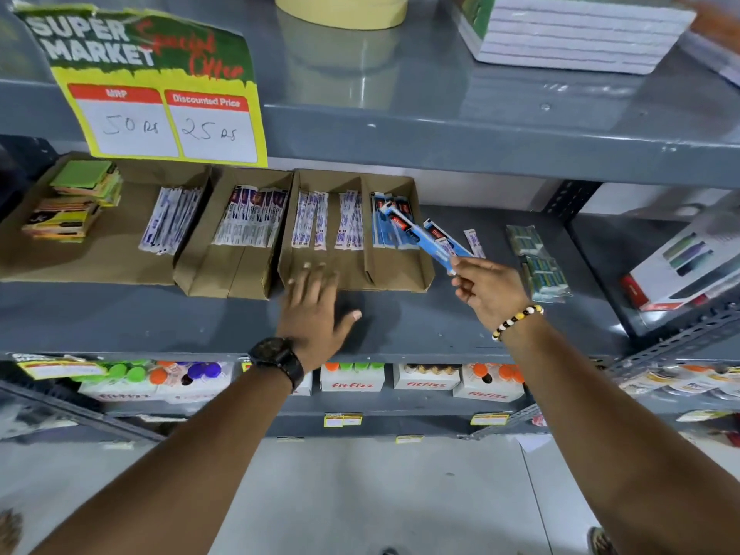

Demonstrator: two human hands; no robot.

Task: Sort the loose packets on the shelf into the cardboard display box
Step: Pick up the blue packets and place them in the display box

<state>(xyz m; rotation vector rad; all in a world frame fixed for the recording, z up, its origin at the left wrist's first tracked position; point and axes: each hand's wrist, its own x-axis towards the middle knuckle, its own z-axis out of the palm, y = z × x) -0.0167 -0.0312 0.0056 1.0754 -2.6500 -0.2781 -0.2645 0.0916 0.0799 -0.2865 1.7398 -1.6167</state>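
A cardboard display box [416, 274] with three slots stands on the grey shelf [400, 326]; white packets fill its left two slots and blue packets [384, 230] its right one. My right hand [486, 288] pinches a long blue packet [424, 238] that slants over the box's right wall, its far end above the right slot. A second blue packet [448, 238] and a white packet [474, 242] lie loose on the shelf just right of the box. My left hand [316, 310] hovers with fingers spread at the box's front edge, holding nothing.
Two more cardboard boxes [224, 274] with white and purple packets stand to the left, beside stacked green and orange pads [76, 202]. Green wrapped packs [540, 262] lie at the right. A price sign [160, 94] hangs from the upper shelf. Fit Fizz cartons [352, 380] fill the shelf below.
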